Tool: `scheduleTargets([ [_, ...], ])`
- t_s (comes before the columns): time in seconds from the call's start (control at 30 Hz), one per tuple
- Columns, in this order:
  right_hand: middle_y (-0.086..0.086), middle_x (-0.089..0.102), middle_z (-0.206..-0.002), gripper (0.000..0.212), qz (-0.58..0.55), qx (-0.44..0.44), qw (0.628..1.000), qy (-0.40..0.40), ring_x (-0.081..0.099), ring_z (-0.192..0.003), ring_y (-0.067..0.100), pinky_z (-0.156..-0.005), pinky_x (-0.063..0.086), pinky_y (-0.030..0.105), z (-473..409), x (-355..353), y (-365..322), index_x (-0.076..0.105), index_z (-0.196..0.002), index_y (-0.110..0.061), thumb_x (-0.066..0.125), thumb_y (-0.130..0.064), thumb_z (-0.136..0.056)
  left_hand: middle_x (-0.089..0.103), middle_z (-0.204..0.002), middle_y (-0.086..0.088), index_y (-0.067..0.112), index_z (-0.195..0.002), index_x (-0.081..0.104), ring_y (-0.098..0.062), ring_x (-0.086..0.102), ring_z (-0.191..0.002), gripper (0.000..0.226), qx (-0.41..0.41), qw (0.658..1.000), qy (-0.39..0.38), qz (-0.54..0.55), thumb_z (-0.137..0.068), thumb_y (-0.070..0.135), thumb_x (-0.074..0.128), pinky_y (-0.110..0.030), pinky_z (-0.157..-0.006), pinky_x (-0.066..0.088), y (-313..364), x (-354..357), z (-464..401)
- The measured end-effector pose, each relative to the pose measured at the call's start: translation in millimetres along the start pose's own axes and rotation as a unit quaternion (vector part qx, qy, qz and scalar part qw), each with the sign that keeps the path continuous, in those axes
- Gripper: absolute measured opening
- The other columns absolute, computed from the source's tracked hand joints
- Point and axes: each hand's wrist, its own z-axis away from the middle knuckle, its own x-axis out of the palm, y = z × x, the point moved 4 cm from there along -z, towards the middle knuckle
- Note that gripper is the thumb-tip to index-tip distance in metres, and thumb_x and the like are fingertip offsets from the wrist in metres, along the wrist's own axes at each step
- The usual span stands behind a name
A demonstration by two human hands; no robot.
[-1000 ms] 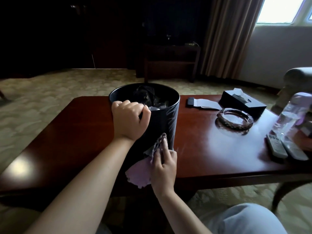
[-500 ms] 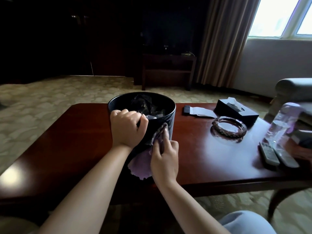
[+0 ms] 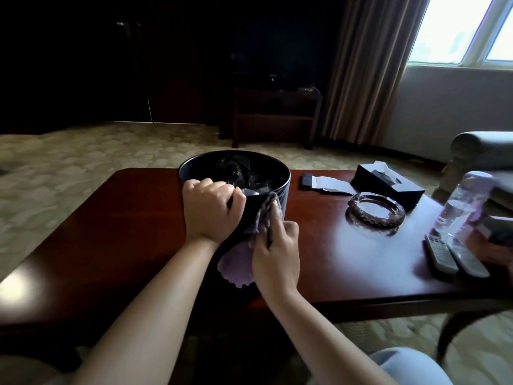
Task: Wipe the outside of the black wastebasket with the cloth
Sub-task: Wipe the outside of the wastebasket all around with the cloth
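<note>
Gripping the near rim of the black wastebasket (image 3: 280, 187), the left hand (image 3: 212, 211) curls its fingers over the edge. The right hand (image 3: 274, 254) presses the purple cloth (image 3: 240, 268) against the basket's near outer wall, fingers extended, seemingly pinching a fold, though shadow makes that hard to confirm. The wastebasket stands on the red-brown desk (image 3: 111, 232), left of centre, with crumpled dark plastic inside. To the right lie a glass ashtray (image 3: 374, 209), a black tissue box (image 3: 388, 184), a water bottle (image 3: 458, 207) and two remotes (image 3: 455, 252).
</note>
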Motion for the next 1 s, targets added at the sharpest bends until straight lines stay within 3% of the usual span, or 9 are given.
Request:
scheduleTargets([
  [0.1,-0.012,0.038,-0.102,0.051,0.037,-0.035,0.999,-0.009,0.050,-0.079,0.009,-0.060,0.039,0.025,1,-2,-5,0.027,-0.140,-0.049,0.045,-0.035,-0.095,0.048,-0.047,-0.002,0.024,-0.051,0.032,-0.028,0.048,-0.051,0.034,0.002,1.000,-0.004,-0.003,-0.084,0.027,0.041,-0.034,-0.063,0.029,0,0,0],
  [0.2,-0.012,0.037,-0.099,0.053,0.041,-0.001,0.999,-0.001,0.045,-0.074,0.006,-0.053,0.035,0.017,-6,-8,1,0.026,-0.141,-0.049,0.045,-0.031,-0.095,0.046,-0.046,-0.002,0.023,-0.050,0.033,-0.027,0.047,-0.050,0.035,-0.001,1.000,-0.003,-0.004,-0.084,0.027,0.041,-0.034,-0.063,0.027,0,0,0],
  [0.3,-0.010,0.039,-0.100,0.050,0.065,-0.050,0.997,-0.009,0.050,-0.077,0.011,-0.059,0.041,0.026,-5,-10,-4,0.029,-0.141,-0.046,0.044,-0.033,-0.095,0.047,-0.046,-0.001,0.022,-0.050,0.034,-0.027,0.047,-0.050,0.035,-0.004,1.000,-0.003,-0.006,-0.084,0.027,0.042,-0.034,-0.063,0.028,-1,1,1],
  [0.4,-0.010,0.041,-0.101,0.049,0.051,-0.014,0.999,-0.009,0.050,-0.078,0.009,-0.062,0.038,0.025,-6,-12,-1,0.030,-0.140,-0.048,0.044,-0.034,-0.095,0.046,-0.046,-0.001,0.022,-0.049,0.034,-0.027,0.047,-0.050,0.036,-0.005,1.000,-0.006,-0.005,-0.084,0.026,0.042,-0.034,-0.062,0.028,-1,1,1],
  [0.5,-0.010,0.040,-0.099,0.049,0.076,-0.071,0.995,-0.007,0.051,-0.075,0.010,-0.060,0.041,0.026,-3,-12,-7,0.030,-0.140,-0.046,0.044,-0.034,-0.095,0.047,-0.046,-0.001,0.024,-0.051,0.031,-0.027,0.047,-0.049,0.035,-0.004,1.000,-0.004,0.001,-0.084,0.026,0.041,-0.034,-0.062,0.029,0,0,0],
  [0.63,-0.011,0.043,-0.102,0.049,0.052,-0.021,0.998,-0.006,0.050,-0.077,0.007,-0.061,0.040,0.025,-14,-16,-4,0.029,-0.139,-0.051,0.044,-0.034,-0.095,0.046,-0.046,-0.001,0.024,-0.051,0.031,-0.026,0.046,-0.049,0.035,-0.005,1.000,-0.005,0.003,-0.084,0.026,0.041,-0.034,-0.062,0.028,0,0,0],
  [0.73,-0.011,0.042,-0.098,0.050,0.065,-0.067,0.996,-0.010,0.049,-0.074,0.007,-0.059,0.040,0.025,-13,-18,-8,0.030,-0.139,-0.050,0.046,-0.034,-0.095,0.047,-0.046,-0.001,0.022,-0.049,0.033,-0.026,0.046,-0.049,0.036,-0.007,1.000,-0.007,-0.002,-0.084,0.027,0.041,-0.034,-0.062,0.028,-1,0,1],
  [1.0,-0.012,0.041,-0.099,0.048,0.081,-0.042,0.995,-0.025,0.048,-0.072,0.007,-0.057,0.036,0.025,-10,-18,-3,0.027,-0.139,-0.051,0.042,-0.036,-0.096,0.047,-0.046,-0.001,0.020,-0.048,0.036,-0.027,0.047,-0.049,0.037,-0.002,1.000,-0.012,-0.004,-0.084,0.026,0.042,-0.033,-0.062,0.029,0,0,0],
])
